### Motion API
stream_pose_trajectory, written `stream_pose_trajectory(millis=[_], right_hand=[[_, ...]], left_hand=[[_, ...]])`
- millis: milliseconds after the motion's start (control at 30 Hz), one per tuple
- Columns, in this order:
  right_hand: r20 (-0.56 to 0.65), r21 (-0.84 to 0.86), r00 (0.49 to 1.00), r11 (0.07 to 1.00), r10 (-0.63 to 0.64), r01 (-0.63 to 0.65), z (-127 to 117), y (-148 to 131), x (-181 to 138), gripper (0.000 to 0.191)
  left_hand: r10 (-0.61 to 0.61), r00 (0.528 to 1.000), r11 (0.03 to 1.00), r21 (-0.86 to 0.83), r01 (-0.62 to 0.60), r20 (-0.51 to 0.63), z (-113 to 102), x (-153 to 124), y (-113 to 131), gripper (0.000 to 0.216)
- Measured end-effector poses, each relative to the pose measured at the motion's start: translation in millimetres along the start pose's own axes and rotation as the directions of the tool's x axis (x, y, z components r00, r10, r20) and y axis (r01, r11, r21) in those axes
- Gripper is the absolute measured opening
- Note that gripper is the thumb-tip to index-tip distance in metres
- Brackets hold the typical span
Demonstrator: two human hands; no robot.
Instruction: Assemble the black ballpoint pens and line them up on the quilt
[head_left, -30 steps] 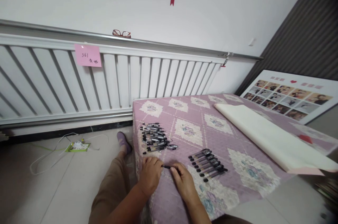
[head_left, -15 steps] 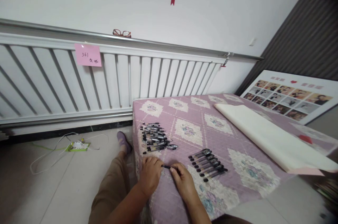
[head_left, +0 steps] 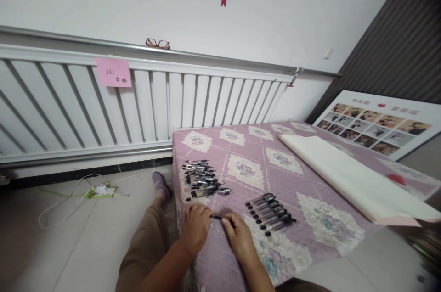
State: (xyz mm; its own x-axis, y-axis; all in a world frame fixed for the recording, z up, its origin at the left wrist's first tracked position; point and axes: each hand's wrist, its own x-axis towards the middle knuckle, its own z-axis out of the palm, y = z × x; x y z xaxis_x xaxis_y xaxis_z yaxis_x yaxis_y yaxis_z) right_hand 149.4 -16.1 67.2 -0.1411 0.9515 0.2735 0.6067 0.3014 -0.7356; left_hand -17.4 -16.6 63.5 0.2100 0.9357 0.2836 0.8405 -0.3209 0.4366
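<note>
Between my two hands a black pen point(head_left: 217, 217) is held roughly level above the bed cover. My left hand point(head_left: 197, 225) is closed on one end of it. The thumb and fingers of my right hand point(head_left: 239, 235) pinch the other end, so only the middle part shows. Beyond my left hand lies a loose pile of clear-barrelled pens with black ends point(head_left: 203, 179). To the right of my right hand several similar pens point(head_left: 270, 214) lie side by side in a slanted row.
The purple quilted cover point(head_left: 255, 145) has floral diamonds. A rolled cream sheet point(head_left: 344, 177) lies across its right side, near a photo board point(head_left: 375, 126). A white radiator point(head_left: 206, 99) runs behind. A power strip point(head_left: 101, 191) with cables is on the floor at left.
The view has shifted very slightly. Both hands keep the same grip on the pen, and the pile and row look the same.
</note>
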Motion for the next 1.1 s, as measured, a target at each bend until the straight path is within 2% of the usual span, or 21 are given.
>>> stream_pose_trajectory(millis=[200, 367, 500, 733, 933, 1100], right_hand=[[-0.049, 0.034, 0.998, 0.999, 0.024, -0.022, -0.5, -0.3, -1.7, 0.025], [-0.19, 0.152, 0.968, 0.979, 0.162, -0.134, -5.3, 4.8, -2.6, 0.028], [-0.269, 0.228, 0.935, 0.959, 0.229, -0.169, -9.0, 9.7, -2.5, 0.028], [-0.279, 0.417, 0.887, 0.878, 0.369, -0.234, -10.0, 9.9, -2.6, 0.03], [-0.274, 0.585, 0.856, 0.782, 0.439, -0.214, -6.0, 18.3, -2.4, 0.034], [-0.274, 0.635, 0.846, 0.747, 0.457, -0.198, -3.8, 23.3, -3.0, 0.033]], left_hand=[[0.019, 1.0, 1.0, -0.015, -0.019, -0.016, -0.6, -1.8, -0.2, 0.018], [0.025, 0.999, 1.0, -0.015, -0.026, -0.026, -0.1, -2.1, -0.9, 0.02], [0.033, 0.999, 0.999, -0.011, -0.034, -0.017, 0.2, -1.6, -1.0, 0.019], [0.063, 0.998, 0.998, -0.017, -0.064, -0.023, 1.5, -1.2, -2.3, 0.017], [0.056, 0.998, 0.998, -0.023, -0.057, -0.017, 1.1, -1.2, -1.7, 0.018], [0.022, 1.0, 0.998, -0.062, -0.023, -0.021, 2.5, -1.4, -2.4, 0.015]])
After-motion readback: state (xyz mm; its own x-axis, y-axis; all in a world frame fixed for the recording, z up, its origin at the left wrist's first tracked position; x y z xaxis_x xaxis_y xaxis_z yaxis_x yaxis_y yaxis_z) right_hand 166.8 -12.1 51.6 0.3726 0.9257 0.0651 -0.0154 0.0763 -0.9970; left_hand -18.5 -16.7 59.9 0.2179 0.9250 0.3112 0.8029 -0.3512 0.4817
